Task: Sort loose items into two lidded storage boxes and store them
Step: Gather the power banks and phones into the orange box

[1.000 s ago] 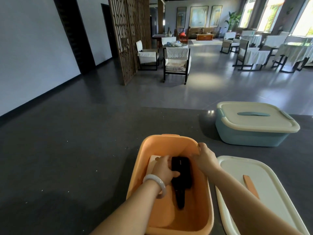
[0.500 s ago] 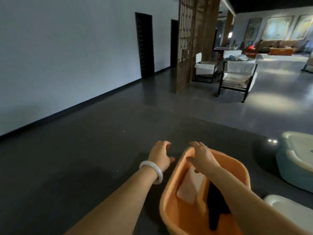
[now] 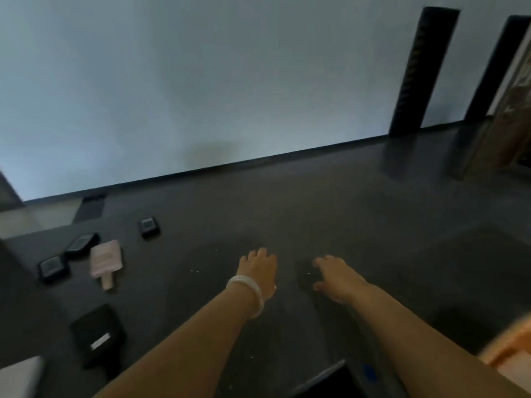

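Head view, blurred: both arms reach forward over the dark floor (image 3: 373,219), palms down. The left hand (image 3: 258,272), with a white bangle (image 3: 248,294) on its wrist, has its fingers relaxed and slightly bent, holding nothing. The right hand (image 3: 337,278) is just beside it, fingers spread, thumb out to the side, also holding nothing. Whether either palm touches the floor I cannot tell. The loose items lie well to the left of the left hand's fingers, apart from both hands: a pink item (image 3: 105,258) with a narrow neck pointing toward the person, a long black case (image 3: 81,242) just beyond it, a small black case (image 3: 52,266) at its left, another small case (image 3: 148,226) farther out, and a black box (image 3: 96,331) with a pale label nearer the person. The orange box (image 3: 510,347) shows only as a corner at the right edge, beyond the right forearm. A dark flat panel (image 3: 327,382) sits at the bottom edge between the forearms, and a white corner (image 3: 20,376) at lower left. Bare floor stretches ahead of the fingers to the wall (image 3: 201,81), whose dark baseboard runs across the view; a dark doorway (image 3: 422,73) stands at far right.
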Demonstrator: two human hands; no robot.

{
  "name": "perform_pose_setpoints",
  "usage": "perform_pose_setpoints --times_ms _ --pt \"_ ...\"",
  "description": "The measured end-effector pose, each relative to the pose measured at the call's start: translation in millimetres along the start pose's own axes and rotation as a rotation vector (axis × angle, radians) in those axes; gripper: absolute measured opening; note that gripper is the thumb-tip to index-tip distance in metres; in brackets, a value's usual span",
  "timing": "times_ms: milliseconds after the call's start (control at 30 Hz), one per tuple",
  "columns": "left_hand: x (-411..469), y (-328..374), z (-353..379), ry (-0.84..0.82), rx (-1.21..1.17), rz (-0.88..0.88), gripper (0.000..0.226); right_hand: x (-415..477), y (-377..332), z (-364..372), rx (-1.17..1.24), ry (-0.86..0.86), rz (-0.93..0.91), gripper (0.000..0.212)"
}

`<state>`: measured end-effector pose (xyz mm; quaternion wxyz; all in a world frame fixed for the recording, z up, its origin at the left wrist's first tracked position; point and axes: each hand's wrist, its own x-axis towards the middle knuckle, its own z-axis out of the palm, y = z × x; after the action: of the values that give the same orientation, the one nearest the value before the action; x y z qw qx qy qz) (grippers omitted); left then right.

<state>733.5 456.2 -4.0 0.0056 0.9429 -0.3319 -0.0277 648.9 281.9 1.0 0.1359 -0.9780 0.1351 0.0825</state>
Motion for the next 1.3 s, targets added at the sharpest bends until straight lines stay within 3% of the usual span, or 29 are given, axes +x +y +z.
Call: perform_pose_setpoints --times_ms 200,367,533,700,833,1033,1300 --pt "-48 -126 6 -0.049 0.097 -0.165 0.049 51 -120 29 -0.043 -0.086 -0.208 0.053" --pt "-96 -189 6 -0.046 0.046 -0.325 0.051 75 -205 53 -0.114 -0.166 -0.391 0.056" --pt "-157 -221 13 -0.067 -0.01 -0.563 0.055 70 -270 82 -0.11 -0.239 -0.573 0.057" --pt "-225 -227 27 -0.053 -0.078 -0.845 0.057 46 -317 117 -0.032 -0.327 -0.665 0.064" --pt "-263 -228 39 -0.052 -0.075 -0.975 0.063 30 -340 143 -0.016 -0.341 -0.73 0.067" --pt "-296 -245 54 -0.015 -0.167 -1.123 0.07 17 -366 166 0.041 -0.288 -0.559 0.095" --pt "-304 -290 78 -0.014 -0.356 -1.2 0.114 21 -404 195 0.057 -0.151 -0.245 0.125"
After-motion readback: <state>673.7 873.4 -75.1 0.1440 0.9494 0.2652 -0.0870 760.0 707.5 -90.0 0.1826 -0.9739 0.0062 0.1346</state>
